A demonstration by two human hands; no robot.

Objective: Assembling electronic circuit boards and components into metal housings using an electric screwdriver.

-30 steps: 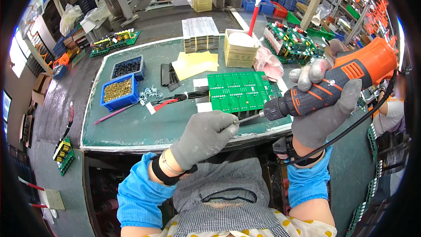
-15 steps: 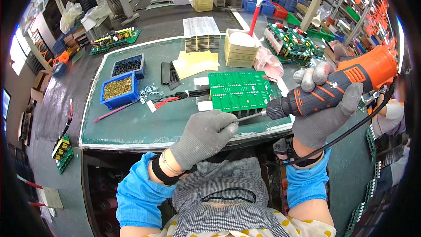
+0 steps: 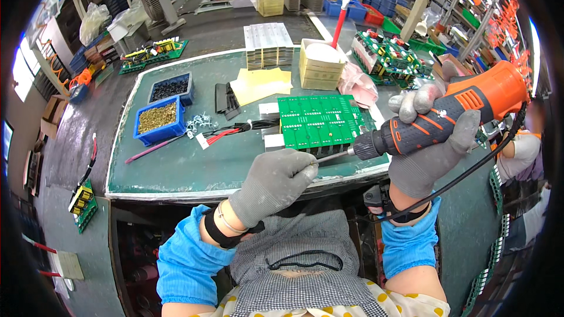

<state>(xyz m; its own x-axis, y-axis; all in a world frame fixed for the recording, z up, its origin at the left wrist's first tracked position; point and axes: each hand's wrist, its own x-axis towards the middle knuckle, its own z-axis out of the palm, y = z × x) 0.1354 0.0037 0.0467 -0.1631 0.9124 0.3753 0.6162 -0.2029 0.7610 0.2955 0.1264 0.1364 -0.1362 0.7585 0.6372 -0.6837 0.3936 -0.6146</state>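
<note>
My right hand [image 3: 432,135], in a grey glove, grips an orange and black electric screwdriver [image 3: 461,111] that lies tilted, its chuck toward the left. A long metal bit [image 3: 333,157] sticks out of the chuck. The gloved fingers of my left hand [image 3: 276,181] are pinched at the bit's tip; a tiny brassy spot shows there, too small to name. Just beyond the bit, a green circuit board [image 3: 320,120] lies on the work mat, with dark parts under its near edge. Black and red wires [image 3: 238,131] run from its left side.
Left on the mat are a blue bin of brass-coloured screws [image 3: 158,118], a bin of black parts [image 3: 171,89] and loose silver screws [image 3: 200,123]. Behind the board stand stacked metal plates [image 3: 268,44] and a box with a red-handled brush [image 3: 322,64]. A black cable [image 3: 470,167] hangs from the screwdriver.
The electric screwdriver and my right hand have shifted very slightly left. My left hand keeps its pinch at the bit's tip, almost unmoved.
</note>
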